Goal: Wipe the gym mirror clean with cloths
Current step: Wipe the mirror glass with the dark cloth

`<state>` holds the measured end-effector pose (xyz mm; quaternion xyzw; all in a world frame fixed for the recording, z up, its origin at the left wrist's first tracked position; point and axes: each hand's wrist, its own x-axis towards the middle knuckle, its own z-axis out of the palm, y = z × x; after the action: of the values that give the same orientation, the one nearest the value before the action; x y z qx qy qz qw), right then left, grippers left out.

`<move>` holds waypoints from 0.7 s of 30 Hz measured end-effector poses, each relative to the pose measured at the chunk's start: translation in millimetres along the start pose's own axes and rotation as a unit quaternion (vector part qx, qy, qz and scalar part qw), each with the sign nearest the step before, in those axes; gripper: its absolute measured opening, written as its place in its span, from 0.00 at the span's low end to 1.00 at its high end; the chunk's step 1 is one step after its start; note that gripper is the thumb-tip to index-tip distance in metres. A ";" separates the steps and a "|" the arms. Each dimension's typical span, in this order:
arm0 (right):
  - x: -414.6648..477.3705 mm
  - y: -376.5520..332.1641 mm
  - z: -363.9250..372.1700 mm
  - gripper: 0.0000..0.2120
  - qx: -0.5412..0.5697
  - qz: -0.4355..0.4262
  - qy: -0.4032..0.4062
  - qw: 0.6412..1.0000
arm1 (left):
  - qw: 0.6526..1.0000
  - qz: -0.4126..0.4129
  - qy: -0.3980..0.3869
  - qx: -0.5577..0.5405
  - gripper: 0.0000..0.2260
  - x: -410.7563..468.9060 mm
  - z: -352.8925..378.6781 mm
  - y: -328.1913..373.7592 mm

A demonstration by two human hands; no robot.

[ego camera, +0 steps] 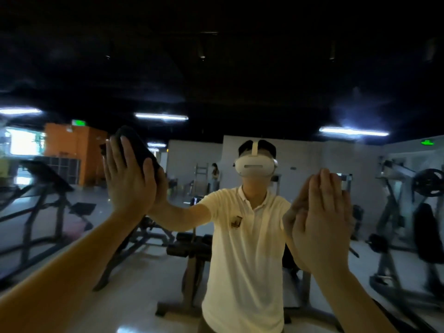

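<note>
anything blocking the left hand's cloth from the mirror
Nothing visible does. The left hand presses the dark cloth flat against the mirror with straight fingers, and nothing shows between cloth and glass.

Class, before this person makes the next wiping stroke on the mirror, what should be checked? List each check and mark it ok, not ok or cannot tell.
1. The left hand presses the dark cloth against the mirror: ok.
2. There is a cloth under the right hand: cannot tell, the flat palm hides what is beneath it.
3. The fingers of both hands are straight and flat to the glass: ok.
4. The dark cloth is spread out, not bunched: cannot tell, the hand covers most of it.
5. The glass above the hands is clean: cannot tell, the pale haze at upper right may be smear or glare.
</note>
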<state>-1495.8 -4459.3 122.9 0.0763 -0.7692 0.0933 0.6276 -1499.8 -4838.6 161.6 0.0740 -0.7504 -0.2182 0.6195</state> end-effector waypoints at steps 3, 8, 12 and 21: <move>-1.1 -7.3 3.2 0.31 0.005 0.013 0.008 1.000 | 0.999 0.021 -0.012 0.045 0.33 -45.4 20.1 7.8; -4.0 -5.4 0.1 0.31 0.031 0.002 -0.010 0.999 | 0.976 0.200 -0.069 -0.047 0.30 -128.4 41.8 133.3; -6.5 19.7 -8.0 0.28 0.061 -0.064 -0.032 0.996 | 0.890 0.431 -0.149 0.024 0.31 -169.9 61.9 200.6; -65.9 29.0 -27.1 0.30 0.009 -0.029 -0.014 0.999 | 0.976 0.204 -0.049 0.055 0.34 -114.7 33.5 39.7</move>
<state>-1463.6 -4424.6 62.2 0.1059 -0.7745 0.0807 0.6184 -1500.3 -4751.5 70.7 -0.0576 -0.7903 -0.0487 0.6081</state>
